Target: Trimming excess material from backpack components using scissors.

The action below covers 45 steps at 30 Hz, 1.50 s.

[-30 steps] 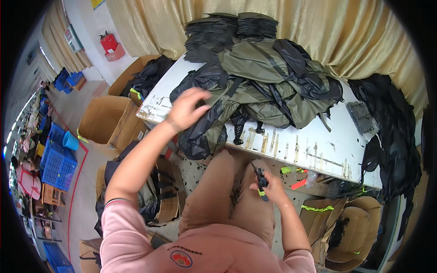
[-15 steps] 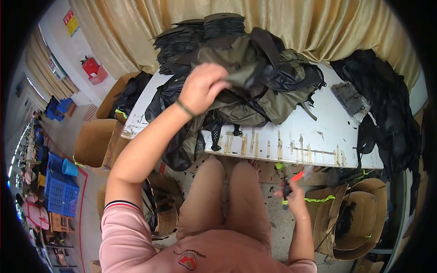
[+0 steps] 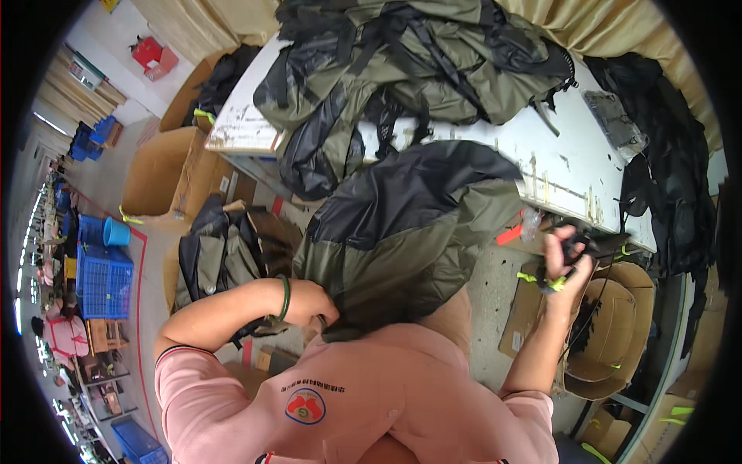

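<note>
An olive-and-black bag piece (image 3: 410,232) of thin, shiny fabric spreads over my lap, its far end rising in front of the table edge. My left hand (image 3: 308,303), with a green band at the wrist, is closed on its near left edge. Off to the right, apart from the fabric, my right hand (image 3: 568,267) is wrapped round a small dark tool (image 3: 576,249) with a yellow-green strip. Blur and fingers hide the tool's exact kind. More olive and black bags with straps form a heap (image 3: 433,62) on the white table (image 3: 572,166).
Cardboard boxes stand on both sides: an open one (image 3: 158,178) at left, another (image 3: 610,332) under the right table end. Dark fabric (image 3: 665,147) hangs over the table's right side near a grey bundle (image 3: 614,124). Blue crates (image 3: 104,282) stand far left.
My left hand has come from the heap down to my lap and now grips the bag piece, which covers my legs. My right hand has moved right and up with the dark tool.
</note>
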{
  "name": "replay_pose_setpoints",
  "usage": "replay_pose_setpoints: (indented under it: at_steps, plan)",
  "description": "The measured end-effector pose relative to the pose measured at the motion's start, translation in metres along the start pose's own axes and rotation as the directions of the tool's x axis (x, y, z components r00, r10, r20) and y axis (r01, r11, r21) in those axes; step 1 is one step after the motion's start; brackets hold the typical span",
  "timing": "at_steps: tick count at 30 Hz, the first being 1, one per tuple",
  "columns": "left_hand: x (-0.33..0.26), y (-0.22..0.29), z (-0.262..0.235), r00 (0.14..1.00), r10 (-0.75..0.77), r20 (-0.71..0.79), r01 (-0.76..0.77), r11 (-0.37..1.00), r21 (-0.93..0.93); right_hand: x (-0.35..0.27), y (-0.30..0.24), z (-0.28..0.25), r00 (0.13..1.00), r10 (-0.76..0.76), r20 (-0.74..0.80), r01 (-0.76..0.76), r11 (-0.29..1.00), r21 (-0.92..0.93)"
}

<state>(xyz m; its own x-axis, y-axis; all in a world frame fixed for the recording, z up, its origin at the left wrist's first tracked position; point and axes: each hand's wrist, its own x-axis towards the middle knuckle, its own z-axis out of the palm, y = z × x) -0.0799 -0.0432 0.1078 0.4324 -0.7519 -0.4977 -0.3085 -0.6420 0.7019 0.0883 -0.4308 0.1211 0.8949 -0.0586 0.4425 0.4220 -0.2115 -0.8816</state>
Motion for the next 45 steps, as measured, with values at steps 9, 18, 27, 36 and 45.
replay_pose_setpoints:
  at_steps: [9,18,27,36,45]
  plan:
    - [0.002,-0.029,-0.008,0.892,-0.201,-0.405,0.056,0.938,-0.343,-0.032,0.067,0.073,0.803,0.214,0.556,-0.145,0.975,-0.167]
    - [0.043,-0.083,0.026,0.535,-0.333,-0.776,0.409,0.906,-0.107,-0.02,0.118,0.129,0.76,0.184,0.623,0.276,0.777,-0.566]
    - [0.022,-0.099,0.033,0.436,-0.265,-0.86,0.126,0.964,-0.233,-0.075,0.162,0.042,0.75,0.317,0.58,-0.095,0.92,-0.38]
    - [0.016,-0.089,0.024,0.594,-0.378,-0.71,0.074,0.904,-0.42,-0.065,0.057,-0.06,0.518,0.568,0.64,-0.56,0.791,-0.248]
    - [0.01,-0.087,0.027,0.546,-0.224,-0.808,0.068,0.972,-0.223,-0.056,0.087,0.014,0.578,0.38,0.722,-0.258,0.925,-0.281]
